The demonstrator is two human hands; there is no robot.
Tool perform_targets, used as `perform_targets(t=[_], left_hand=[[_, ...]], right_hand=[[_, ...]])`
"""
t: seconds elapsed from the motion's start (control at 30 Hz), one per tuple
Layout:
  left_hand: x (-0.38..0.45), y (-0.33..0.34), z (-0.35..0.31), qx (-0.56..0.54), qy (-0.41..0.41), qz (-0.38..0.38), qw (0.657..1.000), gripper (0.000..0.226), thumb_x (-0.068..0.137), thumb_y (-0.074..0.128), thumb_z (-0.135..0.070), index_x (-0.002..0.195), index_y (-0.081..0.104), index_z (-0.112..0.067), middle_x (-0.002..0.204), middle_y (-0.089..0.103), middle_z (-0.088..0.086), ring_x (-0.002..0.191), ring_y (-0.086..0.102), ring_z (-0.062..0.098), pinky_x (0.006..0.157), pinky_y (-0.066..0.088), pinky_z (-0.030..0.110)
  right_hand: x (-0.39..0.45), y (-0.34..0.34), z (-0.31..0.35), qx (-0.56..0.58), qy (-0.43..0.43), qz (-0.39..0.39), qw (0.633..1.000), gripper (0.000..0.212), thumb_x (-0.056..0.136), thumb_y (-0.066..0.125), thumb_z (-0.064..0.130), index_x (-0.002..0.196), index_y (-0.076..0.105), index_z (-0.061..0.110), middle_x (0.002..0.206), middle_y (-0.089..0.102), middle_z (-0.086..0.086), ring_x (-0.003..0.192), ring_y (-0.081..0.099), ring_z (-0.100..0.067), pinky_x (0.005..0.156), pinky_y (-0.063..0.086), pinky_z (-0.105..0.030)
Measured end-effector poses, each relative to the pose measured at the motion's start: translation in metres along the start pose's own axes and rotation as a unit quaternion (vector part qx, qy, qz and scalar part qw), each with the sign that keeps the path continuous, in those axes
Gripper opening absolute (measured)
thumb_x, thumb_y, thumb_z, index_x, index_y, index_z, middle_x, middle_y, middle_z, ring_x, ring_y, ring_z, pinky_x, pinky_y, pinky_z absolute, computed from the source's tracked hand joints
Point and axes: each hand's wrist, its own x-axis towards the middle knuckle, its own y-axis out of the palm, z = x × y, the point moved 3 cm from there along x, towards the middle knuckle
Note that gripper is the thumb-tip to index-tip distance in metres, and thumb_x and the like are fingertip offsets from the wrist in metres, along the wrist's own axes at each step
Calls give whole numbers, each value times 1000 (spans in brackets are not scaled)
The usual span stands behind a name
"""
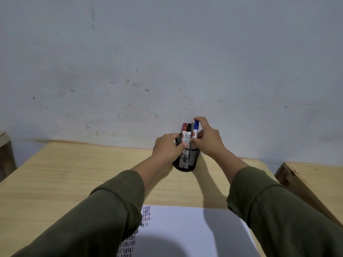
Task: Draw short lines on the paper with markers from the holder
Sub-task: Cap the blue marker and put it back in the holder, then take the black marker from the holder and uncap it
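Note:
A black mesh holder (189,160) stands at the far edge of the wooden table, against the wall. It holds a red-capped marker (184,131), a black-capped marker (189,131) and a blue-capped marker (195,128), all upright. My left hand (167,148) grips the holder's left side and rim. My right hand (207,140) pinches the blue marker, index finger over its cap, thumb low on the barrel. The white paper (185,230) lies near me, with rows of short red, blue and black lines along its left part, partly hidden by my left sleeve.
The light wooden table (74,173) ends at a grey-white wall (167,62). A second wooden table (315,179) stands to the right across a narrow gap. A dark object sits at the far left edge (5,151).

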Motion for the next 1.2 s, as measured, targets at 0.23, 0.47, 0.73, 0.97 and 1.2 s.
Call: perform_targets(t=[0.23, 0.47, 0.73, 0.97, 1.2], left_hand=[[0, -1, -2, -12, -8, 3, 1000, 43, 87, 63, -32, 129, 58, -22, 129, 63, 4, 126, 50, 23, 97, 39, 29], [2, 2, 2, -26, -21, 1, 999, 47, 86, 64, -33, 131, 56, -22, 132, 61, 3, 129, 49, 23, 99, 39, 31], [5, 7, 7, -33, -29, -6, 999, 52, 85, 65, -36, 134, 53, -24, 137, 57, 3, 133, 44, 24, 102, 39, 34], [1, -6, -3, -9, -12, -28, 1000, 51, 87, 61, -38, 135, 51, -23, 140, 53, 2, 133, 43, 23, 106, 35, 36], [-21, -51, -47, -232, 41, -78, 969, 30, 95, 51, -31, 122, 62, -22, 126, 64, -5, 115, 55, 8, 95, 38, 21]], right_hand=[[7, 7, -2, -62, -32, -23, 997, 57, 79, 64, 7, 130, 46, 23, 102, 43, -6, 88, 50, -21, 72, 40, -27], [11, 4, -5, -96, -24, -31, 995, 48, 82, 61, 14, 128, 51, 23, 106, 38, -4, 83, 47, -18, 70, 38, -27], [-5, 6, 5, 19, -40, -49, 998, 33, 80, 64, 13, 106, 46, 22, 92, 58, -10, 76, 57, -27, 61, 47, -33], [-12, -25, 29, 204, -18, -162, 965, 40, 85, 60, 3, 108, 35, 26, 89, 55, -1, 71, 60, -14, 55, 46, -8], [-35, -72, 75, 366, -35, -174, 913, 38, 85, 64, 10, 108, 36, 21, 86, 67, -5, 78, 71, -19, 74, 56, -24]])
